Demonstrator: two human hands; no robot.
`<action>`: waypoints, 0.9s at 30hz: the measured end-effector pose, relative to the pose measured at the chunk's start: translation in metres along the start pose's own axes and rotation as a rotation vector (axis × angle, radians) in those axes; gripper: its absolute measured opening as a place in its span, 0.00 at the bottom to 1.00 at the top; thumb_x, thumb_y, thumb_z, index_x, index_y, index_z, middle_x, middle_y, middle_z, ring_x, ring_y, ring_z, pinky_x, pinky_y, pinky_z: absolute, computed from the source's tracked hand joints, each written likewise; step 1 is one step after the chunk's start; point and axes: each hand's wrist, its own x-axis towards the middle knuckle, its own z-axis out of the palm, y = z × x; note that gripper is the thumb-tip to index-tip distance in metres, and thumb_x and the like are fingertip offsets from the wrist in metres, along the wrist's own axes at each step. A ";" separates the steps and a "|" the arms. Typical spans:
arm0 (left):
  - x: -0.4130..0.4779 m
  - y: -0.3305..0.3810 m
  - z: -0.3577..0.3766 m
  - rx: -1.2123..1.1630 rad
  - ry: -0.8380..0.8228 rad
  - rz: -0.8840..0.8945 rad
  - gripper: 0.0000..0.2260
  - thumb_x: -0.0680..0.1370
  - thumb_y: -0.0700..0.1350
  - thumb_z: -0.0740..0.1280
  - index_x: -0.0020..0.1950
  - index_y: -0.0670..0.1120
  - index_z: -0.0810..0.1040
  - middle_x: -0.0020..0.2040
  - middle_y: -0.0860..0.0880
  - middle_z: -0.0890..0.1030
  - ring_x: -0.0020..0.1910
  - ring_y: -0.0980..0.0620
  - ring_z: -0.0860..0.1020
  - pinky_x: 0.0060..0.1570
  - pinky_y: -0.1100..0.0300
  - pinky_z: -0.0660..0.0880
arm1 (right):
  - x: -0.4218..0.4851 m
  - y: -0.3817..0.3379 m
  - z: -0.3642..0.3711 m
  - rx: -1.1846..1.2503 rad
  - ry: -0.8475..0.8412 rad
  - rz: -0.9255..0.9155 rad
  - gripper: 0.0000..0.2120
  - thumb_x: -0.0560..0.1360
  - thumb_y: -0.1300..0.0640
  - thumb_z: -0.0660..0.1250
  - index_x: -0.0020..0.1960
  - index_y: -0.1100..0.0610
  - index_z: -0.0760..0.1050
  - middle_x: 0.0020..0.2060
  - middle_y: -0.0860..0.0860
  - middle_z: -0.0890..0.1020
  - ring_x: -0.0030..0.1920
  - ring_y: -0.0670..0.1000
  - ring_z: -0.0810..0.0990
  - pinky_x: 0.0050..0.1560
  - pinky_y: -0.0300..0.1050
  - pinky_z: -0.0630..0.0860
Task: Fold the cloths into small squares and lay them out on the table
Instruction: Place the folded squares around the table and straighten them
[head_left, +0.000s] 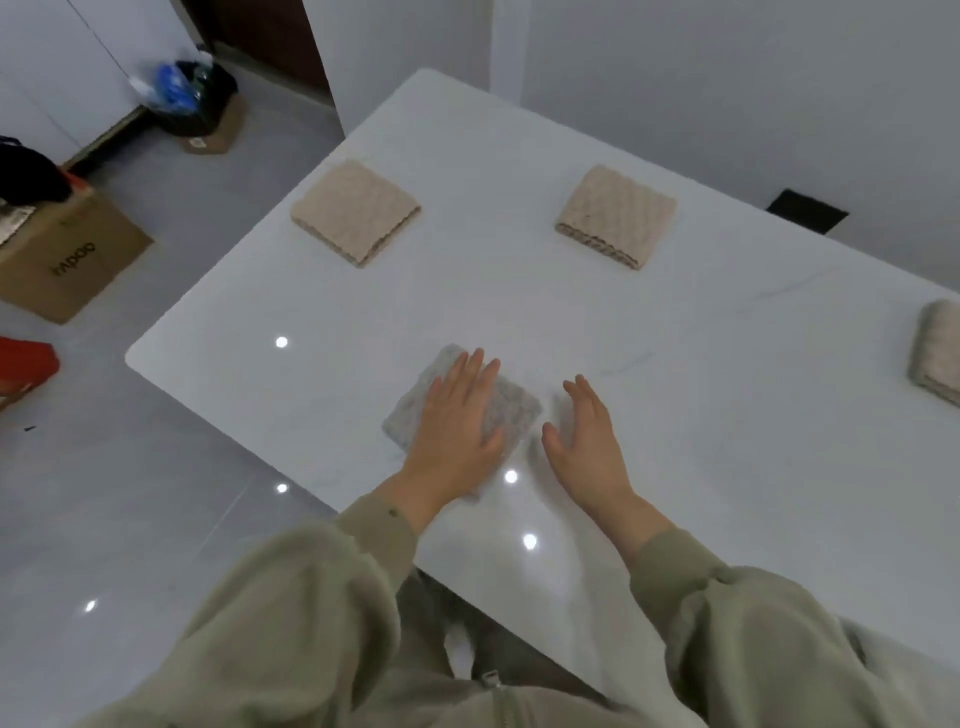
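Soft olive sleeves reach over the near edge of the glossy white marbled table. The left hand lies flat, fingers straight and together, on a nubbly grey cloth folded square by that edge. The right hand is just beside it, fingers straight; blur hides whether it touches the table. Farther back lie two ridged beige squares, left cloth and right cloth, well apart. A fourth cloth is cut off at the right border
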 end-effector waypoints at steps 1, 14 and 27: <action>0.002 -0.009 -0.004 -0.029 -0.003 0.022 0.30 0.79 0.47 0.60 0.77 0.49 0.49 0.78 0.51 0.47 0.76 0.55 0.42 0.75 0.52 0.42 | -0.001 -0.003 0.003 0.027 0.008 0.018 0.28 0.78 0.55 0.61 0.75 0.56 0.56 0.76 0.50 0.56 0.75 0.48 0.54 0.70 0.37 0.51; 0.039 -0.092 -0.028 -0.580 -0.237 -0.027 0.25 0.82 0.44 0.58 0.77 0.48 0.54 0.77 0.53 0.56 0.75 0.58 0.55 0.74 0.57 0.54 | -0.011 -0.060 0.089 0.612 0.451 0.424 0.28 0.79 0.58 0.58 0.76 0.55 0.54 0.74 0.49 0.61 0.73 0.47 0.60 0.73 0.44 0.58; 0.016 -0.073 -0.001 -0.650 -0.200 0.041 0.29 0.77 0.50 0.56 0.76 0.43 0.54 0.75 0.52 0.56 0.74 0.59 0.53 0.74 0.62 0.50 | -0.017 -0.058 0.086 0.607 0.539 0.455 0.29 0.76 0.54 0.58 0.75 0.56 0.58 0.72 0.49 0.65 0.72 0.47 0.63 0.66 0.35 0.59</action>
